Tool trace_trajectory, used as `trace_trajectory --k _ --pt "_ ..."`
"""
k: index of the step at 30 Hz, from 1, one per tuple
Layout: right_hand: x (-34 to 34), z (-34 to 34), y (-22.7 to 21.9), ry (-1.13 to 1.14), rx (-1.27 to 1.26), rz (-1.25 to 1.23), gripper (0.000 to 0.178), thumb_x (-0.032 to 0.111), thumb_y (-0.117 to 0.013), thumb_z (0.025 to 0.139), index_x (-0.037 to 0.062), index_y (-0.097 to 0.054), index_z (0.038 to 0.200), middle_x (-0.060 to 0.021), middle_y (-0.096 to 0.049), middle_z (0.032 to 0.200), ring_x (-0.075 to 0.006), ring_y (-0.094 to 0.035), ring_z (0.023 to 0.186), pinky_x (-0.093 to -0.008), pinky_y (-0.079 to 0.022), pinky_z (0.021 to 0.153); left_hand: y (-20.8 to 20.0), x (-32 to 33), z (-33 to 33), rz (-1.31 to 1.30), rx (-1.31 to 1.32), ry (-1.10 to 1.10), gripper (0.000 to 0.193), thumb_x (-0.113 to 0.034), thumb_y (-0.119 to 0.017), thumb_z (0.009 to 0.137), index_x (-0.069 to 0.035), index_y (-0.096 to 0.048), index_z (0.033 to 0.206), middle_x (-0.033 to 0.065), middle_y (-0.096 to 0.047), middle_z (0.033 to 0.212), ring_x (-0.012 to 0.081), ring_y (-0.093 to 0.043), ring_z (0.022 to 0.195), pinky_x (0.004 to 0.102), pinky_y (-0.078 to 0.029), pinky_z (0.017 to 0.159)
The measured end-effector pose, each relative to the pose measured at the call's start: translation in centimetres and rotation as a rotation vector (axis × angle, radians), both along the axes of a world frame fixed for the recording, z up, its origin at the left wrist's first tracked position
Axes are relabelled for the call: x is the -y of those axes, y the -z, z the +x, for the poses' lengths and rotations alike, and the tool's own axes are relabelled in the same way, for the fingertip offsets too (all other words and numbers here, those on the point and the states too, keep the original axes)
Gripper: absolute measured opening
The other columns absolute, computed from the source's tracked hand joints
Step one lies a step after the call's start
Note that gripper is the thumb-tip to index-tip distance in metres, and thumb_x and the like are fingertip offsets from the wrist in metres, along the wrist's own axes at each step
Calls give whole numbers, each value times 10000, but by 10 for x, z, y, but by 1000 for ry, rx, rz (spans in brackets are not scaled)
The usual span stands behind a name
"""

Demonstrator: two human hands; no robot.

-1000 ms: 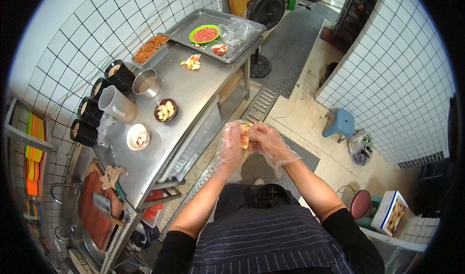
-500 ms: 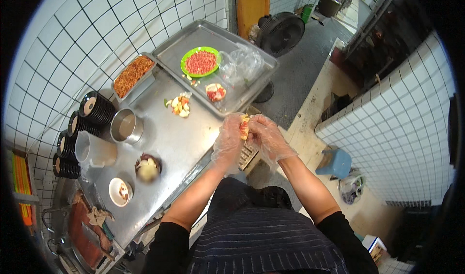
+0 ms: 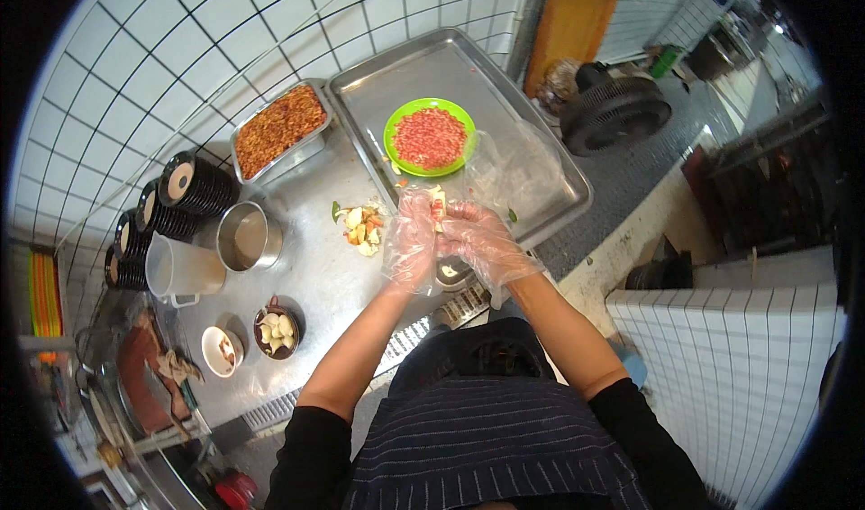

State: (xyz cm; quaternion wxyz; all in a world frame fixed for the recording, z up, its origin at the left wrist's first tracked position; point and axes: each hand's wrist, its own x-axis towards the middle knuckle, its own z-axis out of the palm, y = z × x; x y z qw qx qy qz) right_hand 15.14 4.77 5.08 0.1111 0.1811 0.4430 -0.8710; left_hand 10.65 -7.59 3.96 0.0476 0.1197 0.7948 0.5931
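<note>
Gloved hands: two
Held fruit pieces: one visible
Trays: one
Green plates: one
Red seeds: too many to count
Clear bags: one
Peel heaps: one
Food pans: one
Black bowl stacks: four
Pots: one
Jugs: one
Small bowls: two, one white, one dark
Pale cloves: several, overlapping
Fans: one
</note>
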Motion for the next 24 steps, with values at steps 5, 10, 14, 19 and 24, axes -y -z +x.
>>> trace_trajectory --k 5,10,14,19,24 --pt "-37 -39 -9 -184 4 80 271 41 -662 822 -17 -566 1068 -68 -624 914 -125 -619 769 -240 -520 658 -7 -25 -23 -49 -5 -73 376 -343 -338 992 -30 -529 1076 119 -604 886 203 -575 781 368 -458 711" --pt "-84 -76 2 -354 -118 130 246 53 -678 823 12 -601 1053 -47 -634 934 -114 -611 776 -256 -518 674 -2 -69 -43 -6 125 -176 363 -309 -325 990 -30 -545 1068 146 -581 973 232 -559 892 359 -429 813" --pt "-109 -101 22 -435 -199 113 231 37 -667 826 27 -609 1050 -22 -627 941 -94 -589 820 -253 -505 708 19 -91 -56 41 201 -247 384 -369 -352 999 -44 -548 1062 58 -563 986 124 -524 898 292 -440 784" --pt "-119 -127 49 -474 -233 166 209 32 -665 828 27 -610 1030 -6 -619 937 -81 -570 843 -249 -492 733 19 -111 -73 204 348 -353 401 -315 -291 986 -13 -553 1002 133 -605 931 210 -580 844 341 -458 753" --pt "-111 -148 48 -510 -275 283 202 36 -664 832 21 -607 1025 -1 -608 932 -76 -564 857 -242 -488 757 21 -103 -93 314 478 -404 325 -274 -339 976 -31 -554 990 92 -604 915 142 -581 791 290 -483 667"
